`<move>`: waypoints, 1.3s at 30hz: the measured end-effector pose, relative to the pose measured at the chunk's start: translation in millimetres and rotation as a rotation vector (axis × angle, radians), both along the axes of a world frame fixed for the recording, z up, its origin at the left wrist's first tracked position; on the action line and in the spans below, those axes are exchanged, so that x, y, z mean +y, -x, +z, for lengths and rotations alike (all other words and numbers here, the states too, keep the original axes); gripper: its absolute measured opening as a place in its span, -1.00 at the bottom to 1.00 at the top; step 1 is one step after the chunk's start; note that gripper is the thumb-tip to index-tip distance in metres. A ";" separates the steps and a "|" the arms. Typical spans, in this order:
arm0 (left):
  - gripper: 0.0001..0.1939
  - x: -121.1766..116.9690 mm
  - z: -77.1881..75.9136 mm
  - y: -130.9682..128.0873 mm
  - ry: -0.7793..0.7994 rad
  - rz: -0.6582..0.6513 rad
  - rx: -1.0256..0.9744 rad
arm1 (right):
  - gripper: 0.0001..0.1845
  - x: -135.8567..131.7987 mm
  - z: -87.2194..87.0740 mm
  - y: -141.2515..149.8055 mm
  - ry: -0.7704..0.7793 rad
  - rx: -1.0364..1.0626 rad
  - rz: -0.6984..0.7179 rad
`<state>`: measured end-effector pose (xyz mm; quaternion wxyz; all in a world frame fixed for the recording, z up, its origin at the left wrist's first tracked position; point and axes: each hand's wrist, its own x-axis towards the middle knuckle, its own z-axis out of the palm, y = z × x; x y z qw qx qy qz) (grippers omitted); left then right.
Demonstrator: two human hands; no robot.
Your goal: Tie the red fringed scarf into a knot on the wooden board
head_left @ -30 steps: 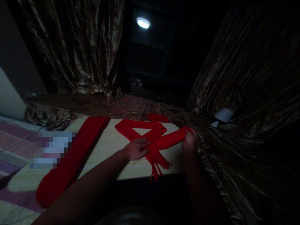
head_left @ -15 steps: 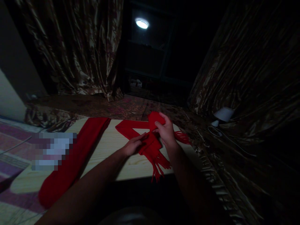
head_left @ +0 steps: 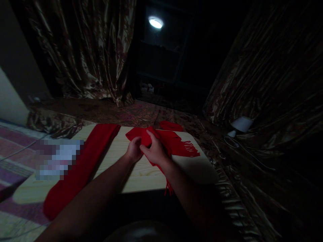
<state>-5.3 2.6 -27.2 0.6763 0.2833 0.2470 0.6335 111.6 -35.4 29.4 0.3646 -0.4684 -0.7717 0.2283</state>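
Note:
A red fringed scarf [head_left: 174,141] lies folded across the middle of a pale wooden table [head_left: 199,168]. My right hand [head_left: 153,151] pinches a fold of it near the scarf's left part. My left hand [head_left: 133,151] is closed against the same fold, right beside the right hand. One fringed end [head_left: 189,149] spreads to the right; another fringe hangs over the table's near edge [head_left: 168,186]. A second red scarf [head_left: 83,164] lies stretched diagonally on the table's left side.
A small red piece [head_left: 171,125] lies just beyond the table's far edge. A white lamp-like object [head_left: 241,123] with a cord sits at the right. Shiny brown curtains hang left and right. A pixelated patch covers the table's left part. The room is dim.
My right hand carried the scarf's right end from the table's right edge up and over to the left. The fringe now spreads on the right. My left hand went from flat to closed.

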 end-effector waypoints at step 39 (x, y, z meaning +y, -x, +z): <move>-0.65 14.0 -7.0 25.0 0.225 0.194 -0.092 | -0.21 -15.3 -36.3 -49.7 0.031 -0.775 -0.021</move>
